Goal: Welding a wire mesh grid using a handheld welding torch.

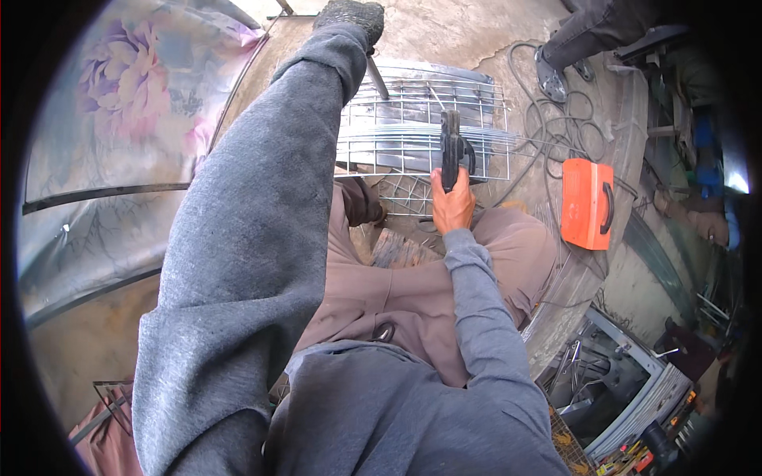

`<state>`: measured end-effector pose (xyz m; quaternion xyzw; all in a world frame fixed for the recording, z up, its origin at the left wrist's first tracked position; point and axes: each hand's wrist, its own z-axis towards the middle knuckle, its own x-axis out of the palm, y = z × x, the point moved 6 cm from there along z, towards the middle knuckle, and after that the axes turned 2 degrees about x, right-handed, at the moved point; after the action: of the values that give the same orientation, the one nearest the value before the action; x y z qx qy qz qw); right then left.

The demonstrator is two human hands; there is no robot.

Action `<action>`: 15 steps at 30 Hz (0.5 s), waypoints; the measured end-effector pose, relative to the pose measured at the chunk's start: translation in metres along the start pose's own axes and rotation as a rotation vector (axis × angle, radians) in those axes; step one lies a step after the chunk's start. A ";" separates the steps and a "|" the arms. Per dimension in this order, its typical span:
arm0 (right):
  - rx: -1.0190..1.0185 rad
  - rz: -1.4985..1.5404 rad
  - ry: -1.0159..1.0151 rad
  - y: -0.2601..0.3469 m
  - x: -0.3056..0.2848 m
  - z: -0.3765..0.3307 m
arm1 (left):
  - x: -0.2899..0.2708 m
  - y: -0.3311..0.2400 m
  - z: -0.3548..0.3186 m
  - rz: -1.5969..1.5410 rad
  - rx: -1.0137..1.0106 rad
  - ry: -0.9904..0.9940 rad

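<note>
My right hand (453, 208), bare, grips a black electrode holder (450, 155). A thin rod (437, 98) sticks up and left from its far end. Under the holder lies a welded wire mesh panel (413, 173) with a bundle of close parallel wires across its middle. My left arm reaches far forward over the panel's left side. The left hand (353, 16), in a dark glove, looks curled closed. A grey bar (378, 78) slants down from beside it toward the mesh; the cuff and glove hide whether the fingers hold it.
An orange box (582, 204) with a black handle stands at right, near looped cables (556, 119). Another person's leg and shoe (551, 77) are at the far right. A flowered sheet (127, 103) hangs at left. A metal frame with tools (595, 369) lies at lower right.
</note>
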<state>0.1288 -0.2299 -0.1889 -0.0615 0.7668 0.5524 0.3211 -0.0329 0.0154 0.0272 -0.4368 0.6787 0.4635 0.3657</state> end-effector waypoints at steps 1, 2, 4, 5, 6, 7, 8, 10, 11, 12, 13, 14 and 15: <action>-0.017 0.032 0.009 0.004 0.003 -0.001 | 0.025 0.013 0.034 -0.119 -0.011 -0.012; -0.020 0.058 0.013 0.003 0.004 -0.002 | 0.042 0.016 0.055 -0.240 -0.007 -0.018; -0.030 0.053 0.003 -0.001 -0.003 -0.001 | 0.039 0.006 0.054 -0.226 0.040 -0.033; -0.044 0.057 -0.002 -0.002 -0.006 -0.001 | 0.036 0.000 0.054 -0.204 0.078 -0.051; -0.056 0.064 0.006 0.005 -0.005 -0.001 | 0.037 0.007 0.058 -0.201 0.063 -0.056; -0.040 0.073 0.028 0.010 -0.003 -0.001 | 0.038 0.012 0.062 -0.285 0.065 -0.045; -0.025 0.083 0.051 0.016 -0.001 -0.002 | 0.038 0.019 0.066 -0.367 0.067 -0.037; -0.026 0.094 0.037 0.020 -0.007 -0.003 | 0.032 0.015 0.056 -0.497 0.004 -0.053; -0.024 0.108 0.030 0.022 -0.008 -0.003 | 0.032 0.017 0.055 -0.612 -0.040 -0.036; -0.029 0.105 0.022 0.021 -0.011 -0.003 | 0.036 0.016 0.055 -0.732 -0.078 -0.015; -0.004 0.062 0.030 0.018 -0.012 -0.003 | 0.032 0.008 0.051 -0.544 0.137 -0.104; 0.021 0.019 0.038 0.015 -0.013 0.000 | 0.030 0.006 0.055 -0.551 0.141 -0.111; -0.006 0.008 0.033 0.017 -0.014 -0.001 | 0.029 0.009 0.053 -0.645 0.075 -0.077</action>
<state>0.1315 -0.2281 -0.1676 -0.0684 0.7705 0.5551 0.3059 -0.0467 0.0604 -0.0122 -0.5976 0.5076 0.3148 0.5350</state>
